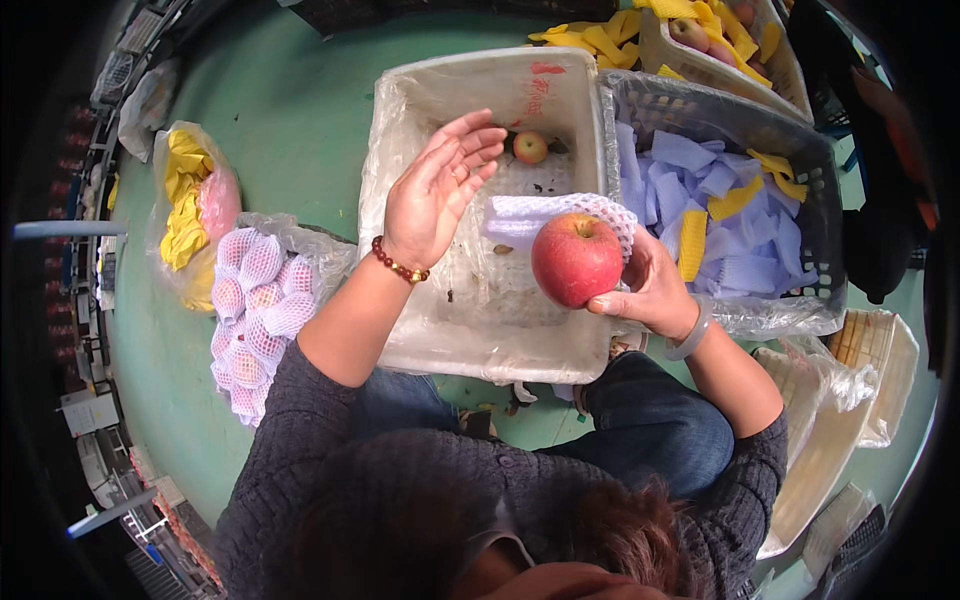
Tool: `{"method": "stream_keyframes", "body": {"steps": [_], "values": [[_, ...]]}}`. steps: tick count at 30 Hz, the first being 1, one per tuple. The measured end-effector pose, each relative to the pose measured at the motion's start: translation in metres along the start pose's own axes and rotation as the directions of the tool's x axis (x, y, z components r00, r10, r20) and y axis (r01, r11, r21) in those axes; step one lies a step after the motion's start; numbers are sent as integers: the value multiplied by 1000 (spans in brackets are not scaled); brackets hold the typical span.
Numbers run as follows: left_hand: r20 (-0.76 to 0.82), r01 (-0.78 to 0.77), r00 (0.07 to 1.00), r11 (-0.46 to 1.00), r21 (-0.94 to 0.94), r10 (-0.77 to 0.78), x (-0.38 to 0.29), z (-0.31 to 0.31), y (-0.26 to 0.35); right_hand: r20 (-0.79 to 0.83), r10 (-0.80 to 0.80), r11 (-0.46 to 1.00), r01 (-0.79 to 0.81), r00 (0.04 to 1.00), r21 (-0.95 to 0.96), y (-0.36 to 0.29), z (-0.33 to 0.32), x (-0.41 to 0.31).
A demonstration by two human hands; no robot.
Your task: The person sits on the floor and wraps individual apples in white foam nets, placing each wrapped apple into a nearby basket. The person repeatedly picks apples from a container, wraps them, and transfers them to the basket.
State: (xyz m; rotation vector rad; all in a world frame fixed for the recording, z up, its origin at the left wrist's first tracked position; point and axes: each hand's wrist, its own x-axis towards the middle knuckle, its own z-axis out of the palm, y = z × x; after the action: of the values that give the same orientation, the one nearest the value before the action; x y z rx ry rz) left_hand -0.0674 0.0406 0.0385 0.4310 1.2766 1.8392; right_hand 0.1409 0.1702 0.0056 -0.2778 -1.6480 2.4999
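Observation:
My right hand (pixel 656 289) holds a red apple (pixel 576 262) over the right side of a white plastic crate (pixel 491 360) lined with clear film. A white foam net sleeve (pixel 544 211) lies flat behind the apple, its mesh end spread between the fruit and my fingers. Raised over the crate's left part, my left hand (pixel 439 187) holds nothing; its fingers are apart and its palm faces the apple. A smaller apple (pixel 530 147) rests at the far end inside the crate, beside dry leaves.
At right stands a dark crate (pixel 829 202) of white and yellow foam sleeves (pixel 739 225). Apples in foam nets (pixel 259 300) are heaped at left, near a plastic bag of yellow material (pixel 184 202). Another crate (pixel 787 82) holds apples, top right; white crates (pixel 814 450) stand lower right.

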Motion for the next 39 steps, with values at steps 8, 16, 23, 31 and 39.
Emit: {"method": "stream_keyframes", "body": {"steps": [8, 16, 23, 31, 39], "values": [[522, 628, 671, 778, -23, -526, -22, -10, -59, 356, 142, 957, -221, 924, 190, 6, -10, -4], [103, -166, 984, 951, 259, 144, -32, 3, -35, -41, -10, 986, 3, 999, -167, 7, -1, 5], [611, -759, 576, 79, 646, 543, -62, 42, -45, -186, -340, 741, 141, 922, -656, 10, 6, 18], [839, -924, 227, -163, 346, 494, -56, 49, -53, -230, -61, 958, -7, 971, -286, 21, -7, 8], [517, -544, 823, 63, 837, 235, -63, 0, -44, 21, 77, 921, -63, 997, -385, 23, 5, 9]]}}
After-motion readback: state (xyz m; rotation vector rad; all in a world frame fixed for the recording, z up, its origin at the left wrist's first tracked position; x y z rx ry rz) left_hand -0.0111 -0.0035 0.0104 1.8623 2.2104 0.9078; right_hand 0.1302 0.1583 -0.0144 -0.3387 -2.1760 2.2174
